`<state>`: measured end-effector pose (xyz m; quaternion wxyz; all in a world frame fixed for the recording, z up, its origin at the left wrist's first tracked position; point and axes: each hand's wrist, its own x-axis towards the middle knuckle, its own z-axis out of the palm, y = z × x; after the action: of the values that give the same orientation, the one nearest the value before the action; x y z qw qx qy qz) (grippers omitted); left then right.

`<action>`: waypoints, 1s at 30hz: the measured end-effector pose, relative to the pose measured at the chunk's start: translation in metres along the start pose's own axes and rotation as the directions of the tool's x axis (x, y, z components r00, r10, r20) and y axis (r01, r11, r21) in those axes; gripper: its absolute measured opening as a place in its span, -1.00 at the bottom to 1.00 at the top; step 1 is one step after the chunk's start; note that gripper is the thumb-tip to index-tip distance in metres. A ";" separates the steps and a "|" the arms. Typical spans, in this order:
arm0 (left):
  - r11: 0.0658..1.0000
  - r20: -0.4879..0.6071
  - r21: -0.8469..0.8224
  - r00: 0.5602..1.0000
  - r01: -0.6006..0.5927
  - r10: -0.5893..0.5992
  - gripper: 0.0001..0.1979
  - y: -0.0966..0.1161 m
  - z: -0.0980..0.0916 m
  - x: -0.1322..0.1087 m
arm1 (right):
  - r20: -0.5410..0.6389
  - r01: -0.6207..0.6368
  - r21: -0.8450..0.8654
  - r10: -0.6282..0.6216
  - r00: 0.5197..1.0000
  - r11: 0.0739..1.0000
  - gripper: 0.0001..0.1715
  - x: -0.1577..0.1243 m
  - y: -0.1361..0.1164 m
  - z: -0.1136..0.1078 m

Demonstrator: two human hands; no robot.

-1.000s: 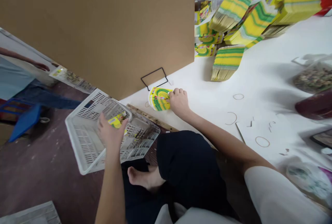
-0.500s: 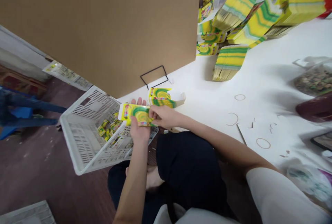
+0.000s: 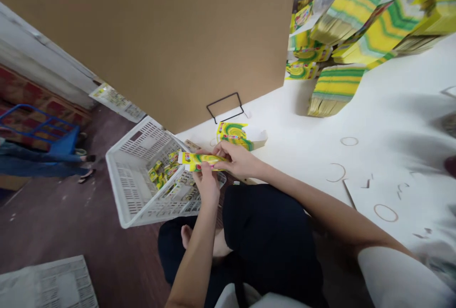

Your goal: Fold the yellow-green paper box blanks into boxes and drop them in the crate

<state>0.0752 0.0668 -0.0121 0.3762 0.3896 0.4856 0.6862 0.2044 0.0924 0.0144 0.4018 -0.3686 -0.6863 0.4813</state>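
Carton (image 3: 194,159), yellow and green with white flaps at its left end, is located at the centre of the frame, slightly below mid-height, between the two hands and in contact with both. Left hand (image 3: 209,187) holds the carton's middle from the lower side, thumb laid against the near face, grip narrow. Right hand (image 3: 238,158) is closed on the carton's right end, fingers bunched; exact placing of its fingertips cannot be told. The carton's left end projects clear of both hands toward the white basket (image 3: 153,215) at centre left and overlaps it in view; contact cannot be confirmed. Small yellow-green boxes (image 3: 156,177) lie inside the basket. Just beyond the right hand, a sheaf of flattened cartons (image 3: 230,132) rests on the white table (image 3: 302,156), partly hidden by that hand. A black wire frame (image 3: 223,99) is noted near the sheaf, at the lower edge of a large brown panel (image 3: 160,37) filling the upper left and upper centre. Striped yellow-green stacks (image 3: 337,84) occupy the upper right, well apart from the hands.
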 end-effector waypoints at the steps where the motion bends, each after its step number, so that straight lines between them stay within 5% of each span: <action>1: 1.000 -0.028 -0.003 1.000 -0.006 0.006 -0.43 0.000 -0.003 -0.001 | 0.044 -0.003 -0.024 0.004 0.999 1.000 -0.67 -0.002 -0.002 0.000; 6: 0.999 -0.091 -0.003 0.995 -0.037 0.036 -0.48 0.001 -0.010 0.003 | 0.282 0.012 -0.055 0.004 0.959 0.998 -0.62 -0.006 -0.010 -0.002; 9: 0.999 -0.081 -0.017 0.996 -0.030 0.029 -0.47 0.003 -0.006 0.008 | 0.151 0.047 -0.115 -0.029 0.988 0.992 -0.86 -0.003 -0.008 -0.004; 12: 0.999 -0.037 -0.031 0.999 0.014 -0.015 -0.47 0.001 -0.006 0.008 | -0.018 0.029 -0.173 -0.032 0.999 0.985 -0.84 0.001 -0.003 -0.005; 17: 0.999 0.006 0.029 0.999 0.044 -0.045 -0.50 -0.002 -0.022 0.007 | -0.079 0.091 -0.224 -0.111 0.991 0.970 -0.86 0.001 0.006 -0.005; 21: 0.952 0.082 0.204 0.973 -0.229 0.216 -0.37 0.022 -0.043 0.014 | -0.203 0.173 -0.483 -0.302 0.931 0.858 -0.67 -0.002 0.006 -0.011; 24: 0.781 0.279 0.410 0.880 -0.471 0.384 -0.13 0.048 -0.053 0.022 | -0.012 0.325 -0.637 -0.430 0.903 0.699 -0.66 -0.004 0.002 -0.014; 27: 0.681 0.525 0.562 0.839 -0.469 0.144 -0.05 0.059 -0.052 0.025 | 0.227 0.557 -0.605 -0.547 0.805 0.569 -0.75 -0.006 -0.005 -0.013; 30: 0.683 0.548 0.641 0.832 -0.349 -0.089 -0.35 0.051 -0.045 0.020 | 0.150 0.545 -0.591 -0.583 0.799 0.595 -0.69 -0.008 -0.010 -0.012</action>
<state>0.0199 0.0554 0.0302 0.2612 0.7158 0.5582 0.3284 0.2169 0.0870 0.0254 0.4127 -0.2555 -0.8714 0.0716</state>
